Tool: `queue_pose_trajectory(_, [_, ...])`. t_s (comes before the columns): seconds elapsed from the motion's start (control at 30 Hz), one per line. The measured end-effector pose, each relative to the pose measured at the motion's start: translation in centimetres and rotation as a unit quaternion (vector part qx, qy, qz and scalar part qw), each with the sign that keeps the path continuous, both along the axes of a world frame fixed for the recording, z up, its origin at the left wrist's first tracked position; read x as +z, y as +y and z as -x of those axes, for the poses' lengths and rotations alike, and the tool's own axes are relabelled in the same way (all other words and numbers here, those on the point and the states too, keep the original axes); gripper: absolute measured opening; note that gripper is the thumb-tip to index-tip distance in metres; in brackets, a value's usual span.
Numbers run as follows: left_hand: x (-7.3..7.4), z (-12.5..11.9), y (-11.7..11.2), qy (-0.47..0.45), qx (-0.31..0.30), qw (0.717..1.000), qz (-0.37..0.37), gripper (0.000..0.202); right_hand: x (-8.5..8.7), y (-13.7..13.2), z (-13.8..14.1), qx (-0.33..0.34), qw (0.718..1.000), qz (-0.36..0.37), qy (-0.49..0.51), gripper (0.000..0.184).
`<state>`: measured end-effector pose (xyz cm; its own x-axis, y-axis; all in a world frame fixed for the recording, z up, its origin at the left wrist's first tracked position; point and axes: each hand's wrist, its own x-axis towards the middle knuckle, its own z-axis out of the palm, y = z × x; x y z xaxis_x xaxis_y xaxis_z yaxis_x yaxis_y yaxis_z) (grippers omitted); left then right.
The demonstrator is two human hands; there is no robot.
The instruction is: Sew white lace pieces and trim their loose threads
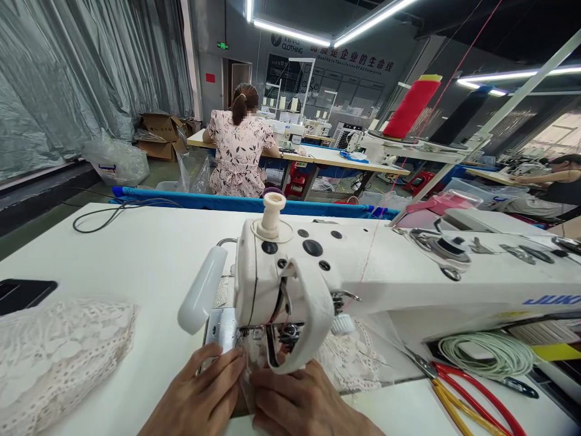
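Observation:
A white sewing machine point(363, 266) stands across the table in front of me, its needle area partly hidden by the curved white lever. Below it, my left hand point(204, 387) lies with fingers stretched forward beside the metal plate, fingertips on the work at the needle. My right hand point(304, 399) is just to the right, its fingers bent and pressed together on the cloth under the machine head; some fingertips are hidden. White lace fabric point(351, 357) spreads from there under the machine arm. Pink thread runs down to the machine.
More lace fabric point(63, 357) lies at the left, beside a black phone point(27, 295). Scissors with red handles point(483, 393) and a coil of pale green cord point(488, 354) rest at the right. A red thread cone point(412, 108) stands above. A co-worker point(240, 145) sits ahead.

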<state>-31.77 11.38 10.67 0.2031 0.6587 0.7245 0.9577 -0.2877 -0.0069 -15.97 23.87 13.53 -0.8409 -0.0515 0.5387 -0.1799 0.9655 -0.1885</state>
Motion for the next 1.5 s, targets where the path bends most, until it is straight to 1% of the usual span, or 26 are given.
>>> queue_pose_trajectory(0.17, [0.0, 0.0, 0.0, -0.010, 0.002, 1.000, 0.013, 0.037, 0.1, 0.0, -0.2, 0.000, 1.000, -0.003, -0.024, 0.028])
queue_pose_trajectory(0.33, [0.1, 0.2, 0.0, -0.026, 0.009, 0.999, 0.020, 0.040, -0.4, 0.1, -0.2, 0.016, 1.000, -0.008, -0.019, 0.040])
queue_pose_trajectory(0.5, [-0.3, 0.2, -0.2, -0.028, 0.001, 0.999, 0.030, 0.037, -0.7, 0.2, -0.3, 0.015, 0.999, -0.006, -0.032, 0.047])
queue_pose_trajectory(0.57, [-0.6, 0.1, -0.2, -0.031, 0.004, 0.999, 0.028, 0.036, -0.8, 0.2, -0.3, 0.001, 1.000, 0.000, -0.018, 0.050])
queue_pose_trajectory(0.73, [-1.1, 0.3, 0.0, -0.030, 0.017, 0.999, 0.011, 0.039, -1.3, 0.3, 0.3, -0.068, 0.997, 0.016, 0.025, 0.062])
queue_pose_trajectory(0.87, [-0.6, 0.9, 0.2, -0.037, 0.016, 0.997, 0.064, 0.032, -2.0, 0.7, 1.0, -0.084, 0.995, 0.004, 0.049, 0.060])
queue_pose_trajectory(0.97, [-0.1, 1.2, 0.5, -0.041, 0.029, 0.994, 0.092, 0.031, -2.1, 1.0, 1.3, -0.089, 0.995, 0.008, 0.048, 0.058])
queue_pose_trajectory(1.07, [0.0, 1.3, 0.9, -0.060, 0.032, 0.995, 0.077, 0.030, -1.8, 1.2, 1.5, -0.099, 0.994, 0.013, 0.052, 0.057])
queue_pose_trajectory(1.2, [0.2, 1.3, 1.4, -0.091, 0.015, 0.994, 0.053, 0.032, -1.6, 1.2, 1.6, -0.112, 0.993, -0.014, 0.045, 0.052])
queue_pose_trajectory(1.33, [0.7, 1.1, 1.7, -0.097, 0.015, 0.994, 0.042, 0.036, -1.8, 1.2, 1.5, -0.113, 0.991, -0.034, 0.056, 0.057])
queue_pose_trajectory(1.43, [0.8, 1.0, 1.6, -0.085, 0.021, 0.995, 0.039, 0.032, -2.1, 1.1, 1.4, -0.095, 0.992, -0.045, 0.066, 0.063])
queue_pose_trajectory(1.5, [0.7, 1.0, 1.4, -0.065, 0.020, 0.997, 0.039, 0.031, -2.2, 0.9, 1.3, -0.072, 0.993, -0.044, 0.085, 0.064])
